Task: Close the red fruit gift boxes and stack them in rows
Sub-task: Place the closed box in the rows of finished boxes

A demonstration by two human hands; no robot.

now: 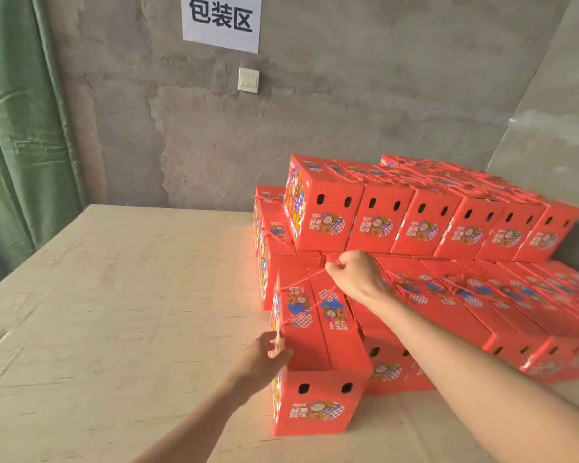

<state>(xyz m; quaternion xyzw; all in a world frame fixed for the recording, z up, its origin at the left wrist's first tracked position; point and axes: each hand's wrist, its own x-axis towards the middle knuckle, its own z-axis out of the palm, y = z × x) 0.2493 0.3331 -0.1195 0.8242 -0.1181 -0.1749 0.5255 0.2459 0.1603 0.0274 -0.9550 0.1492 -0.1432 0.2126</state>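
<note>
Beige wrinkled cloth [114, 312] covers our table under grey concrete walls [315, 111], with a green curtain [20, 145] at left. Our right hand [358, 275] pinches the red rope handle [301, 280] of the nearest box [315, 406], which sits at the front-left corner of the stack [448, 228]. Our left hand [261, 362] grips its top left edge.

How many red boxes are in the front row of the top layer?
6, running left to right on top: box one, box two, box three, box four, box five, box six. A row behind is mostly hidden.
</note>
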